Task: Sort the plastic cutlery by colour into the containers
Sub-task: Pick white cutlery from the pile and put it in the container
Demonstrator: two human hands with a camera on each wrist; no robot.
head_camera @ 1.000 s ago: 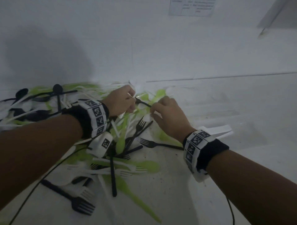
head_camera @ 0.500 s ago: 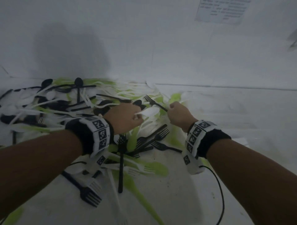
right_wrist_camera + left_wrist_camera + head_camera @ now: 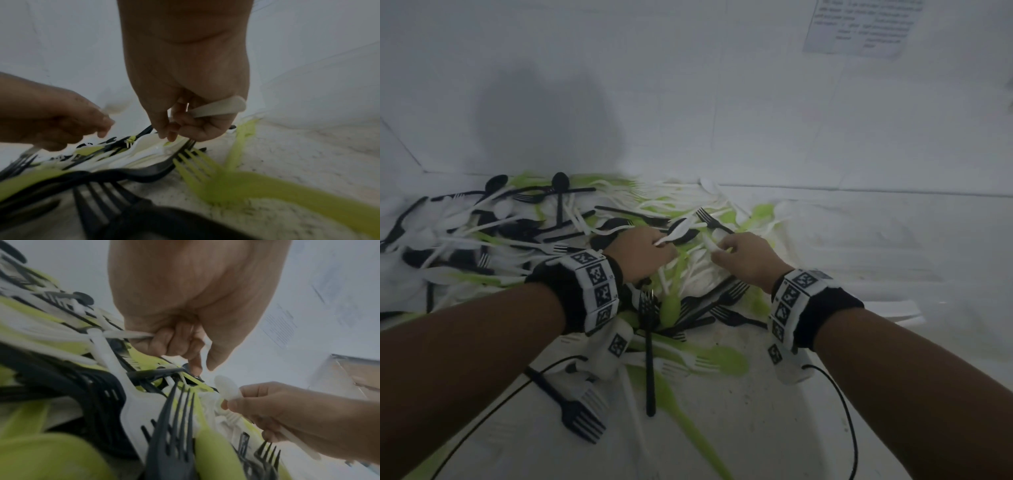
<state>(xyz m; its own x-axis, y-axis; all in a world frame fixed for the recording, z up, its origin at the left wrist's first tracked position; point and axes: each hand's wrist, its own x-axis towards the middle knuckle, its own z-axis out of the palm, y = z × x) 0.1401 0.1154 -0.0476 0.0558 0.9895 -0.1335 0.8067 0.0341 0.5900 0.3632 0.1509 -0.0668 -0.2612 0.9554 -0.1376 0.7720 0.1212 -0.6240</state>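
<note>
1. The white spoon point(image 3: 677, 230) sits above the middle of the mixed cutlery pile point(image 3: 544, 236), pinched by its handle in the left hand point(image 3: 645, 253); its bowl points up and to the right in the head view, long axis running diagonally from the fingers toward the far wall
2. The left hand's fingers are curled round white handles, as the left wrist view shows, so more than one white piece seems to be gathered there
3. The right hand point(image 3: 748, 255) grips another white utensil point(image 3: 218, 108) in its curled fingers, while thumb and forefinger tips reach down onto a white piece in the pile point(image 3: 152, 144), which lies flat, long axis across that view
4. To do this step well, I judge each pick should lift straight up by the handle end, so tines of the black forks point(image 3: 726, 301) and the green cutlery point(image 3: 671, 301) crossing it are not dragged along
5. Keeping all held pieces parallel, bowls one way, should ease dropping them together
6. No containers show in any view, so where the white ones go cannot be told
</note>
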